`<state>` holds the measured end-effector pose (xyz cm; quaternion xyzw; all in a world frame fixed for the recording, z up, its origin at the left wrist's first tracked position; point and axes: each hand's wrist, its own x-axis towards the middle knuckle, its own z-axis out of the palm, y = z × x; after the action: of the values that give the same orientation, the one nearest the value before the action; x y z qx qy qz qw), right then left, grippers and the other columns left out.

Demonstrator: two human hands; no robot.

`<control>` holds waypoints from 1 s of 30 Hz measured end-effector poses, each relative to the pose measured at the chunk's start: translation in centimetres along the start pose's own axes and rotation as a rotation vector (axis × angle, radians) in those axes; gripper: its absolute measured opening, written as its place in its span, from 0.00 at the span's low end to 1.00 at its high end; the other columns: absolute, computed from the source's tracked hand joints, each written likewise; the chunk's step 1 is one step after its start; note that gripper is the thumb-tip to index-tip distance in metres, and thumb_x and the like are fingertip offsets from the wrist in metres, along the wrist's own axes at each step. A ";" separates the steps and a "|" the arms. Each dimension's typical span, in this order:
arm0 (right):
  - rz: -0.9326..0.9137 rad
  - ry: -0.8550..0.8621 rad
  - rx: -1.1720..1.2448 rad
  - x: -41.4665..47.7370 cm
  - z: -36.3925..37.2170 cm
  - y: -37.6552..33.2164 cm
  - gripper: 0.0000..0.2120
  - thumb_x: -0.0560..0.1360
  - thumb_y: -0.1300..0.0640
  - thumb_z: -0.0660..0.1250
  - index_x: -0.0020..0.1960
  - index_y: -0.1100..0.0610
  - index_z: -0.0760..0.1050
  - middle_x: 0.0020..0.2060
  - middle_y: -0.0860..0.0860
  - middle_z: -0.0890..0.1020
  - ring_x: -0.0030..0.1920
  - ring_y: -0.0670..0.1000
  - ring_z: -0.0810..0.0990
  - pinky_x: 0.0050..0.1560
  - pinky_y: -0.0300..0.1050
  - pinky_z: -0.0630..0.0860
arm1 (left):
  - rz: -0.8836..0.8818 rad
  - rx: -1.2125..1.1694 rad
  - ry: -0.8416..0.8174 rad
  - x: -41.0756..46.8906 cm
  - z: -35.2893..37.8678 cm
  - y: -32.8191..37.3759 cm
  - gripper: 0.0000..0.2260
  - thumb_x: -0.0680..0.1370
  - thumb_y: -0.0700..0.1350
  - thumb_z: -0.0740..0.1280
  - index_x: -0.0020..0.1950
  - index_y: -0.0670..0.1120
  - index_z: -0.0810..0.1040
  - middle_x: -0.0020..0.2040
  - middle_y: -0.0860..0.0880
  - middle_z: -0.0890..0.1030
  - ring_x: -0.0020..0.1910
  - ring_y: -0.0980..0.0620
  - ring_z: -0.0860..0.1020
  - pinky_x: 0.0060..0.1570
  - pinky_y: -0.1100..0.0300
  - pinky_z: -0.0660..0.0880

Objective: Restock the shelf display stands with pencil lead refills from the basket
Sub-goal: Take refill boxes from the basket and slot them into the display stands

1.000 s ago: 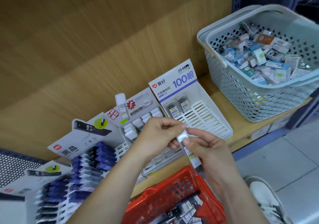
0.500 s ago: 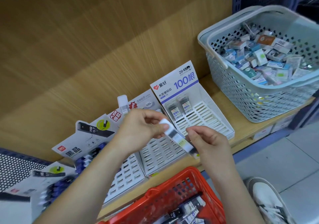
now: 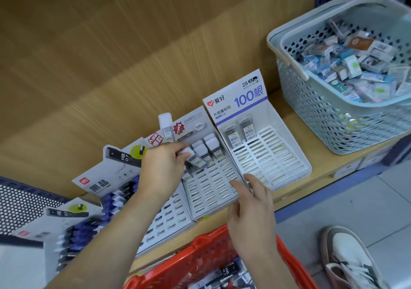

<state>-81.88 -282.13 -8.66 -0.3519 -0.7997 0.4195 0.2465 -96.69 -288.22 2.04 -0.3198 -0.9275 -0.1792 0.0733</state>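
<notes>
Woodgrain shelf, slotted stand, capped refill

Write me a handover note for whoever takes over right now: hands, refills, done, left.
Left hand pinches a white-capped refill at the back rows of the middle stand.
Right hand open, holding nothing, over that stand's front.
Done: a few refills stand in its back rows; the right stand holds two.
Left: seat this refill, then fill the bare slots in both from the red basket.
</notes>
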 end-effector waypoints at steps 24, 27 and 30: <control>-0.225 -0.197 -0.327 -0.4 1.5 1.5 0.20 0.66 0.58 0.62 0.55 0.53 0.83 0.59 0.48 0.83 0.64 0.53 0.78 0.61 0.56 0.75 | 0.269 0.178 0.032 1.1 2.8 -3.3 0.02 0.70 0.33 0.72 0.41 0.38 0.82 0.39 0.42 0.80 0.40 0.40 0.78 0.38 0.51 0.79; -0.238 -0.194 -0.321 -0.1 1.5 1.8 0.21 0.66 0.59 0.61 0.56 0.55 0.83 0.60 0.49 0.82 0.65 0.53 0.77 0.63 0.59 0.75 | 0.219 0.157 0.040 1.3 3.2 -3.3 0.02 0.71 0.38 0.73 0.43 0.41 0.82 0.39 0.43 0.81 0.41 0.41 0.78 0.38 0.51 0.78; -0.236 -0.214 -0.304 0.1 1.1 2.0 0.21 0.67 0.61 0.61 0.58 0.57 0.82 0.61 0.51 0.82 0.66 0.54 0.76 0.63 0.60 0.75 | 0.250 0.204 0.071 1.3 3.3 -3.2 0.02 0.69 0.37 0.74 0.37 0.42 0.83 0.36 0.45 0.81 0.42 0.41 0.77 0.37 0.54 0.77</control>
<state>-81.97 -281.78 -10.92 -0.2423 -0.9111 0.2971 0.1515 -99.78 -288.55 -1.60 -0.4172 -0.8906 -0.0849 0.1600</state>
